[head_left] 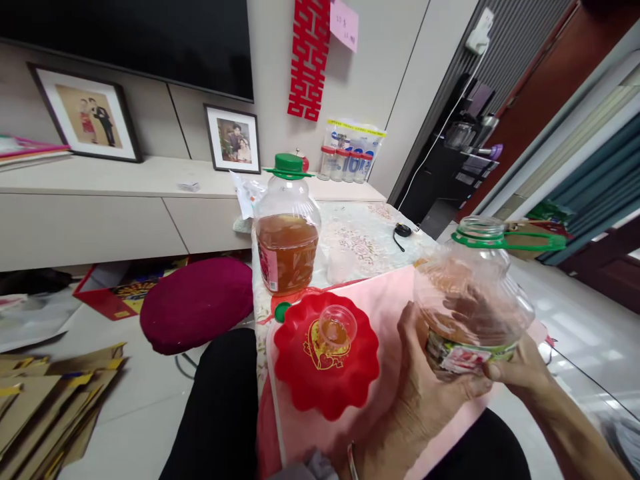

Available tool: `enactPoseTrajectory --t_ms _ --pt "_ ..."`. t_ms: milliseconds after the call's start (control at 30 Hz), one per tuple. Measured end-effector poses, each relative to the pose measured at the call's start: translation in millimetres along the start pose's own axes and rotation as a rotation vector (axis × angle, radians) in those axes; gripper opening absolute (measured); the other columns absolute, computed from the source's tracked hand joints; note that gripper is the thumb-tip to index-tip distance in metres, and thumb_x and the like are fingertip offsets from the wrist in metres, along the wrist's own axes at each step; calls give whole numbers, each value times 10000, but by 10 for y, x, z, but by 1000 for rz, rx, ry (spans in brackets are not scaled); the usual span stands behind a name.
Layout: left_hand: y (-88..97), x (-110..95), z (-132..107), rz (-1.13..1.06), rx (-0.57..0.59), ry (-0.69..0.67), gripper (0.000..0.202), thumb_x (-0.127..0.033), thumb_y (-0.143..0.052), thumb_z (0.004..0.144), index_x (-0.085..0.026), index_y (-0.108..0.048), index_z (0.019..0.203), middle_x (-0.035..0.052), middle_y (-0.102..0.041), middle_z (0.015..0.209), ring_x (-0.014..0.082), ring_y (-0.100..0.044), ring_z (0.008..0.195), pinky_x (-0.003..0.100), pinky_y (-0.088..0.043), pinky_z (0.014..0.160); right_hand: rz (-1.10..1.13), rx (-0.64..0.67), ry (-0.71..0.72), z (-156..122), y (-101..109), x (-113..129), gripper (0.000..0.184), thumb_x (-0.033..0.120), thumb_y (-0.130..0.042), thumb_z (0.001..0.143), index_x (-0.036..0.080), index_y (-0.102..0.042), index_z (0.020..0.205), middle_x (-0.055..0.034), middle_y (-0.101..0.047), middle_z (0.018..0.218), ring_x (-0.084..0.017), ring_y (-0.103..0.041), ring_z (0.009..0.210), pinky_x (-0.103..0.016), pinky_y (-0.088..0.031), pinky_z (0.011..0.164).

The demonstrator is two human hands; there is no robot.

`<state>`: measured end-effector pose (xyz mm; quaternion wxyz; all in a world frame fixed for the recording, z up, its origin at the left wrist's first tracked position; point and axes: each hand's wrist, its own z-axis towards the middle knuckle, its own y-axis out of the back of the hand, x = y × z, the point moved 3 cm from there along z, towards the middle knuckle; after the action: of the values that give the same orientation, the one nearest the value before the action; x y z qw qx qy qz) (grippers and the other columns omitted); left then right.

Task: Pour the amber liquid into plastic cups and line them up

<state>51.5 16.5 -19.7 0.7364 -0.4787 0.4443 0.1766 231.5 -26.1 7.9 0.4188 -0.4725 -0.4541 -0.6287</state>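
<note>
My left hand (417, 393) is wrapped round the lower left side of a clear plastic jug (475, 300), and my right hand (525, 367) grips it from the right. The jug is uncapped, with a green handle ring at its neck and a partly visible label low down. Left of my hands sits a red scalloped plate (293, 387) with a small clear plastic cup (339, 327) on it, holding some amber liquid. Behind the plate a second jug (289, 250), green-capped and partly full of amber liquid, stands upright. A green cap (282, 312) lies by the plate's edge.
A pink mat (390, 300) covers the near part of the flowered tablecloth (360, 233). On it stands a translucent cup (340, 265); a black tape-like object (401, 231) lies farther back. A maroon stool (200, 300) and flattened cardboard (55, 407) are on the left.
</note>
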Motion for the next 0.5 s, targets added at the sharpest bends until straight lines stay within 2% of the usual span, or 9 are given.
enactPoseTrajectory --t_ms 67,133,300,500 --pt "-10 132 60 -23 -10 -19 1226 -320 -1021 586 -232 -321 1588 190 -571 1478 313 -663 1272 452 -614 1061 51 -28 39 40 -38 -81 1093 517 -960 633 342 -456 1587 -120 -549 1599 -448 -517 1463 -572 -551 1120" --pt "36 204 99 23 -46 -57 1268 -307 -1021 577 -235 -285 1606 191 -540 1516 325 -627 1332 462 -580 1119 91 -39 69 95 -68 -153 1168 508 -984 594 350 -425 1608 -108 -534 1613 -438 -472 1502 -575 -496 1182" --pt "172 266 146 195 -100 -119 1215 -234 -978 637 -245 -271 1625 184 -460 1597 338 -542 1458 473 -528 1204 160 12 73 230 -100 -334 1284 465 -1022 560 368 -359 1655 -79 -455 1682 -395 -302 1606 -544 -356 1287" --pt "244 357 155 358 -177 -207 1128 -57 -860 692 -285 -286 1636 154 -295 1720 360 -360 1604 514 -428 1304 223 78 61 320 -124 -550 1236 574 -1000 589 438 -365 1641 -56 -365 1735 -404 -317 1599 -598 -444 1214"
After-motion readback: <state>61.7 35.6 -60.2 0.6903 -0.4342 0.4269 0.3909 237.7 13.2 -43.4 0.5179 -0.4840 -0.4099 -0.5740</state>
